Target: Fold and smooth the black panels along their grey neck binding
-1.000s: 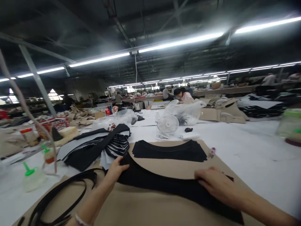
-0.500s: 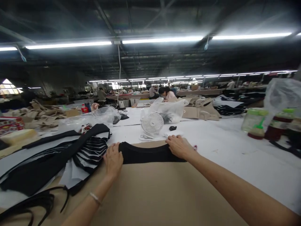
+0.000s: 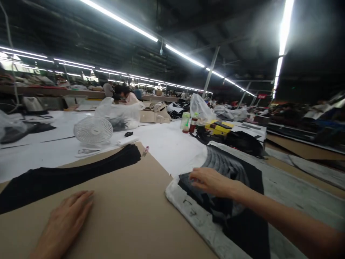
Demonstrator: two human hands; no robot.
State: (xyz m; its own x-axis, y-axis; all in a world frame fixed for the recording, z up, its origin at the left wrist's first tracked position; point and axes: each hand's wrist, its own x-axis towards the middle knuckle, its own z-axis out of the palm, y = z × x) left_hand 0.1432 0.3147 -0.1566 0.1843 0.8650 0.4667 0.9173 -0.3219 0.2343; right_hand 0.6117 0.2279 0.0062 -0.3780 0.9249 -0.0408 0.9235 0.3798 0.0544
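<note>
My left hand [image 3: 67, 219] rests over the tan board [image 3: 134, 201], fingers stretched out and slightly blurred, holding nothing. Beyond it a curved black fabric piece [image 3: 72, 180] lies along the board's far edge, apart from the hand. My right hand [image 3: 210, 181] is over fanned-out black fabric pieces [image 3: 245, 212] on a grey, stained slab [image 3: 194, 212] to the right. Its fingers are loosely bent above the left end of the pieces, with nothing seen in them; whether they touch the fabric is unclear.
A white fan [image 3: 93, 130] and a plastic bag [image 3: 121, 111] stand past the board. A small pink tool [image 3: 146, 151] lies by its far corner. Bottles [image 3: 193, 122], a yellow box [image 3: 219, 126] and a black bundle [image 3: 245, 143] are at the back right. People sit farther off.
The view has turned right. Both hands have let go of the curved black piece; the left has come back onto the board, and the right has moved over the fanned black pieces.
</note>
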